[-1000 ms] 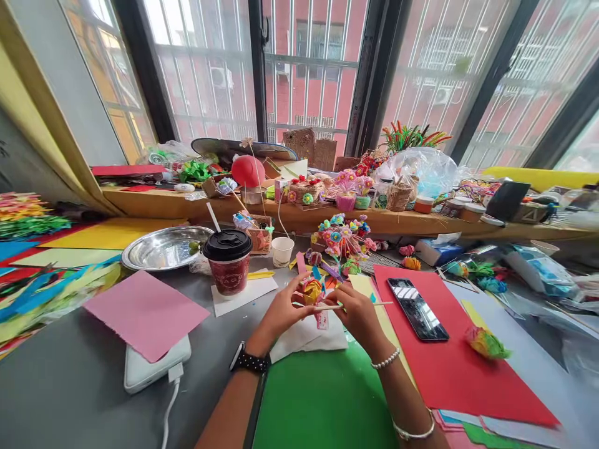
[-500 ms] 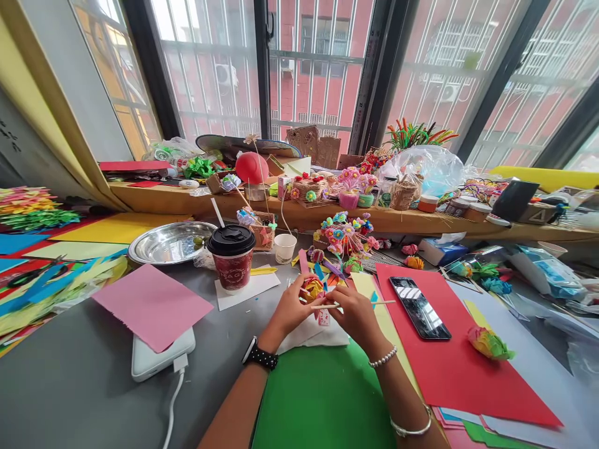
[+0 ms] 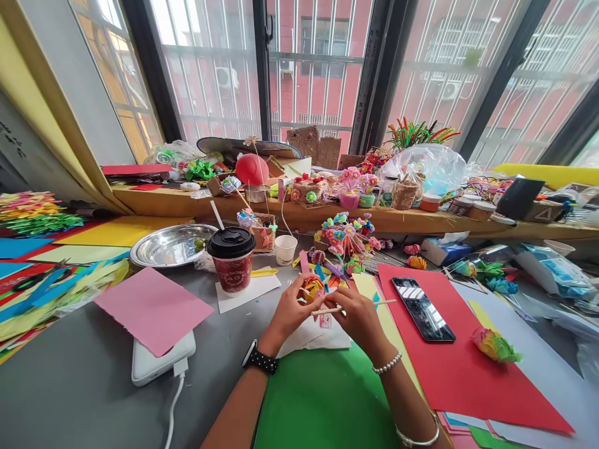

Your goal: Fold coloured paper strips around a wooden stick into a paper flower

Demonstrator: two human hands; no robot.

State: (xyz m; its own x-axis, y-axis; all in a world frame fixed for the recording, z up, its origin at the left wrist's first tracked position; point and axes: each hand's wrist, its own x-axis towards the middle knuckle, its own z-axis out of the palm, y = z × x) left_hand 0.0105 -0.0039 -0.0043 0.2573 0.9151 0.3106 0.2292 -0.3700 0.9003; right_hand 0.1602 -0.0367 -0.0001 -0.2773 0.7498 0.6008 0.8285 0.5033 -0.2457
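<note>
two bare hands are facing each other just past a smooth, bright green sheet [image 3: 327,399], which is lying nearest the person, with a crumpled white tissue [image 3: 318,340] spreading below them. the left hand [image 3: 290,312] is curling its thumb and fingers round a ruffled yellow-and-pink paper flower [image 3: 313,288], gripping it by its side; the right hand [image 3: 359,315] is pinching a thin, pale, straight stick [image 3: 324,312] between closed fingers. the relation that is mattering most, by my judgement, is the one between these two: the stick is running crosswise, its long axis going from left to right with the right end showing slightly higher, while the flower is sitting just beyond the stick's left end, inside the left hand's curve. the left hand is therefore lying nearer the flower; the right fingertips are resting close beside it, and whether they are touching it i cannot tell. farther off, a small white paper cup [image 3: 285,251] is standing beyond the left hand, and a round bunch of multicoloured flowers [image 3: 344,236] is spreading beyond the held flower, before a long wooden shelf [image 3: 201,206].
</note>
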